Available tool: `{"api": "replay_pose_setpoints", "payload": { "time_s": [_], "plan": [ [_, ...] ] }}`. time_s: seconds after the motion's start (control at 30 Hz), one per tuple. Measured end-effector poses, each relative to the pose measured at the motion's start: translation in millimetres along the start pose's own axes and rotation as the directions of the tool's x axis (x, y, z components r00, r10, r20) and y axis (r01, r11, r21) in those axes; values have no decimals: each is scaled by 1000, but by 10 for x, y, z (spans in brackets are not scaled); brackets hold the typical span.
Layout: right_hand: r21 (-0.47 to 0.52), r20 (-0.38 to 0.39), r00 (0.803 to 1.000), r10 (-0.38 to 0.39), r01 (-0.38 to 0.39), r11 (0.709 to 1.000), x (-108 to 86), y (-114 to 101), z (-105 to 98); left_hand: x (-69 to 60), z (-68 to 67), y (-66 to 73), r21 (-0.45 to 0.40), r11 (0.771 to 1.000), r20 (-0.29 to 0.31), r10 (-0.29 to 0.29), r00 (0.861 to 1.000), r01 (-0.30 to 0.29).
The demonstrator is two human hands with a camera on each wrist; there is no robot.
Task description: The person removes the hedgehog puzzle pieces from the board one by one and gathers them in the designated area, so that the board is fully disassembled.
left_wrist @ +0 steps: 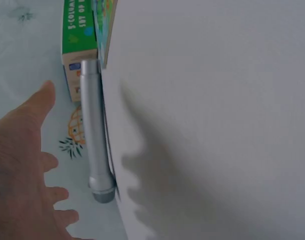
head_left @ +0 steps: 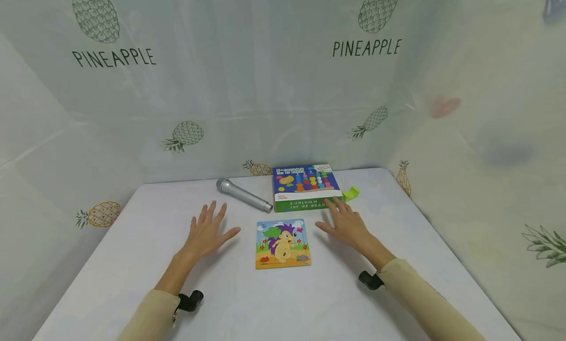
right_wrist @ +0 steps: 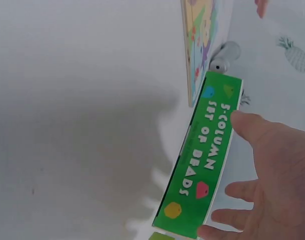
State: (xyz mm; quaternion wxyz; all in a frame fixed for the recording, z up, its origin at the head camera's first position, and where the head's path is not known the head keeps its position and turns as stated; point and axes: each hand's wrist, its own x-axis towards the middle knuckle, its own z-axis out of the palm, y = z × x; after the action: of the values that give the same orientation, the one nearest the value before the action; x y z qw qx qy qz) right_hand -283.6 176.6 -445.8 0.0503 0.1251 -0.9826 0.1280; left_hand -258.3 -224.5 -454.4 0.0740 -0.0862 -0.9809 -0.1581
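White and broad, the desk point(head_left: 283, 306) has its side edges well apart from the left hand point(head_left: 207, 235) and right hand point(head_left: 348, 227), both hovering spread wide, gripping nothing. Between them, with room around it, a square hedgehog picture board point(head_left: 283, 247) lies flat, brightly printed; farther back, a silver microphone point(head_left: 245, 196) slants beside a blue-and-green bead box point(head_left: 305, 181).

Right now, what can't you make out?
Box interior: all views, hidden by its outside.
Part of its green side: head view, behind fingers of the right hand.
Green piece: right wrist view, cut off by the bottom edge.
Picture board: left wrist view, cut off by the top edge.
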Motion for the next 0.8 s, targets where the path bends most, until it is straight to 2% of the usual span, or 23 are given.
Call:
{"api": "replay_pose_setpoints", "payload": {
  "time_s": [0.2, 0.4, 0.53, 0.63, 0.8],
  "plan": [
    [17, 9, 1000, -22, 22, 1000, 21, -100, -12, 86, 48, 125, -57, 997, 19, 59, 998, -58],
    [33, 41, 998, -40, 39, 999, 66, -187, 13, 158, 113, 249, -129, 990, 87, 71, 994, -60],
    [64, 82, 996, -35, 30, 998, 108, -243, 49, 191, 190, 321, -163, 983, 100, 103, 990, -86],
    [120, 113, 993, -42, 28, 992, 137, -301, 77, 197, 235, 385, -193, 975, 108, 130, 986, -107],
    [229, 143, 988, -66, 32, 973, 181, -414, 132, 191, 308, 484, -206, 973, 129, 129, 983, -101]
  ]
}}
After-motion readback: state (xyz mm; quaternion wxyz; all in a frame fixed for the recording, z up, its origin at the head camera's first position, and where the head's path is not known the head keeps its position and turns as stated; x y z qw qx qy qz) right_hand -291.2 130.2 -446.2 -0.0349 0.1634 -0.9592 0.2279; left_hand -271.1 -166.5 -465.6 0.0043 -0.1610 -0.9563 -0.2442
